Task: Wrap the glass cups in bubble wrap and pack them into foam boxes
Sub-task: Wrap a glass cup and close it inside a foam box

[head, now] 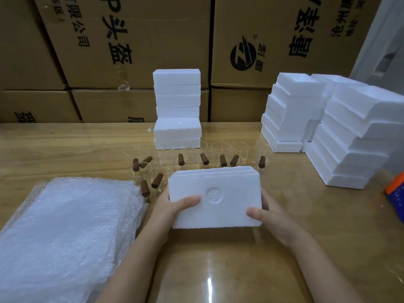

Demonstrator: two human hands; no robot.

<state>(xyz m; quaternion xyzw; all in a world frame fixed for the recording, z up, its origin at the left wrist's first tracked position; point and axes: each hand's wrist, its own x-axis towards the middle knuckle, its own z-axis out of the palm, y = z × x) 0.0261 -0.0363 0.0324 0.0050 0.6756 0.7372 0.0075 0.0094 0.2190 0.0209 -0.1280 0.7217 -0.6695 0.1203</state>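
Grips foam box (215, 196) with left hand (172, 206) and right hand (271, 217), fingers (190, 200) curled round its ends. Held level over worktop (218, 270), probably for pressing shut.

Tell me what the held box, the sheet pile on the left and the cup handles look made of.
Held box: white expanded foam, matte, grainy edges, a round mark pressed in its face. Sheet pile: clear plastic bubble wrap, glossy, rows of small bubbles. Cup handles: brown, matte, probably wood; grain too blurred to tell.
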